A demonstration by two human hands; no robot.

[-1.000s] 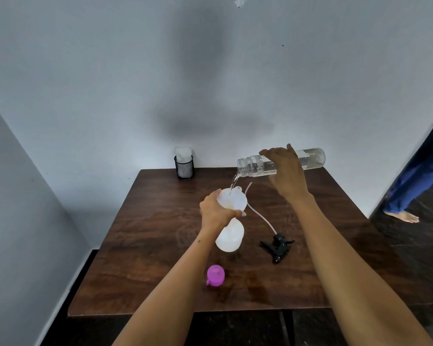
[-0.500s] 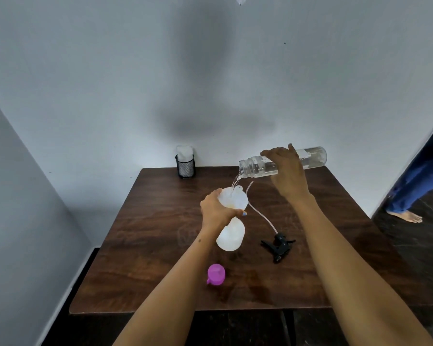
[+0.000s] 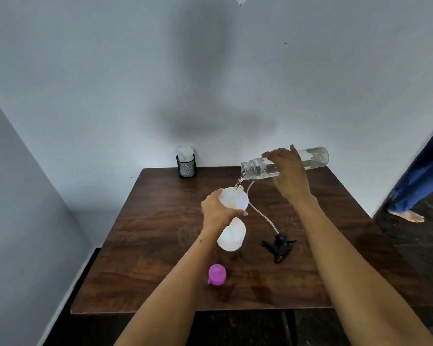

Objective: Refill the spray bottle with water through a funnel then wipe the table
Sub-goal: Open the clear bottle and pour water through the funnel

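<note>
Fingers (image 3: 275,153) around tilted water bottle (image 3: 313,159)

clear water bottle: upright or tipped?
Tipped. The clear bottle lies near horizontal in the right hand, mouth lower, water streaming into the funnel.

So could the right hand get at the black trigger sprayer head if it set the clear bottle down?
Probably yes: the black trigger sprayer head lies bare on the table's right side, below the right hand, nothing between them.

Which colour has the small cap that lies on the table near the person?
The cap is bright pink-purple, seen in the head view, lying on the dark wooden table.
</note>
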